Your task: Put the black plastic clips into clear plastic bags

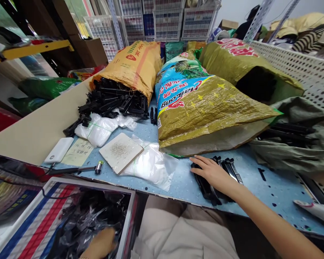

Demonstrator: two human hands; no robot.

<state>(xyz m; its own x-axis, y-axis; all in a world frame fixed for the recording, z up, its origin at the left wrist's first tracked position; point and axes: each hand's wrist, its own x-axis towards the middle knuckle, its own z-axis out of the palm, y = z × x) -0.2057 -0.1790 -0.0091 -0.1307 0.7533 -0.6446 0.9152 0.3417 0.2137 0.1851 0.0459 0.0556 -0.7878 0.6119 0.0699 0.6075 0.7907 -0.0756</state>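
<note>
My right hand (pixel 212 174) lies over a group of long black plastic parts (pixel 209 192) near the front edge of the blue worktop. Its fingers are stretched out across them. Several more black parts (pixel 231 169) lie just beyond the hand. At the lower left, my left hand (pixel 101 242) is inside a bin (pixel 132 212), over black pieces in clear plastic bags (pixel 82 219). Motion blurs its fingers, so I cannot make out whether they hold anything.
An orange woven sack (pixel 140 64) spills black parts (pixel 116 100). A gold sack (pixel 205 115) lies open at centre, beside a grey-green sack (pixel 299 144). Clear bags (pixel 151 167), a whitish square tile (pixel 121 153), a hammer (pixel 97 168) and a white device (pixel 59 150) lie left.
</note>
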